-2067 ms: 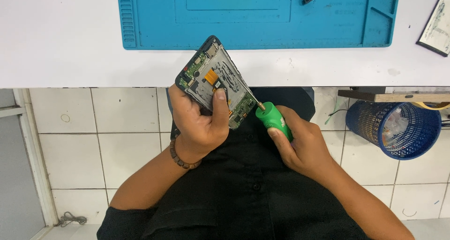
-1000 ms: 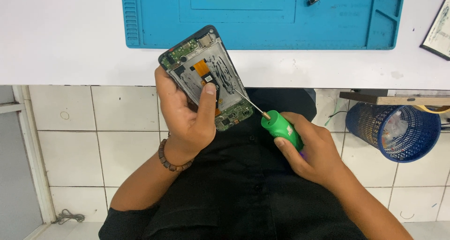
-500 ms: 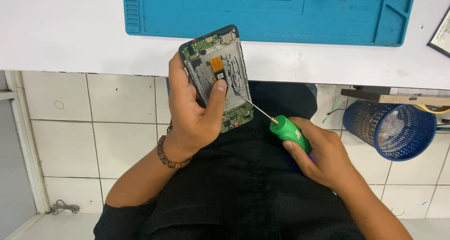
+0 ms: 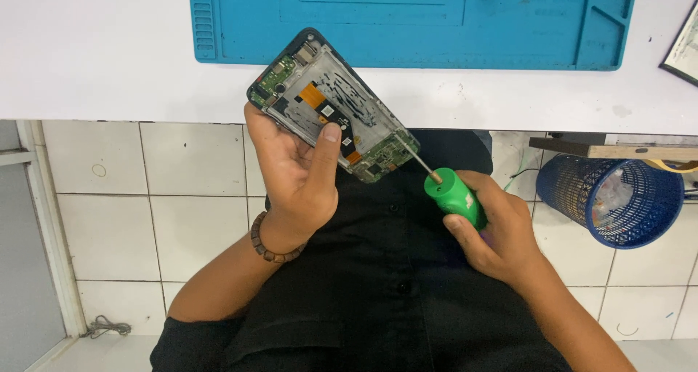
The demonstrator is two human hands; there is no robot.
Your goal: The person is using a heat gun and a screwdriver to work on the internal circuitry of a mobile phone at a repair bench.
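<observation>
unscrewing the opened phone over the lap
left hand [image 4: 294,172] grips the opened phone [image 4: 331,104] below the bench [image 4: 109,52] edge; right hand [image 4: 494,230] clenches the green screwdriver [image 4: 452,192], tip at its lower corner; next likely needs a steady, seated turn.

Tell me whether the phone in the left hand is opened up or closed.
Opened up: the black smartphone has no back cover, exposing green circuit boards, orange flex cable and metal frame.

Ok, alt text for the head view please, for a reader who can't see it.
Seen from above, the left hand holds an opened phone with its circuit boards exposed, while the right hand points a green-handled screwdriver at its lower end. Beyond lie a white table with a blue repair mat; a blue mesh bin stands on the right.
</observation>
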